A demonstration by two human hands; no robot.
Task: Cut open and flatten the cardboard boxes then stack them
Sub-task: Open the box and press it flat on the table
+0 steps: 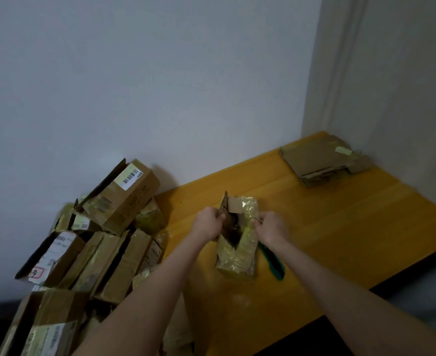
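Note:
A small cardboard box (237, 255) wrapped in yellowish tape stands on the orange wooden table (353, 227), its top split open. My left hand (207, 223) grips the box's left flap. My right hand (270, 226) grips the taped right edge. The two hands hold opposite sides of the opening. A green-handled cutter (273, 263) lies on the table just right of the box, under my right forearm. A stack of flattened cardboard (322, 160) lies at the table's far right corner.
A heap of several taped cardboard boxes (96, 240) with labels sits left of the table against the white wall. The table's front edge runs diagonally at lower right, with dark floor below it.

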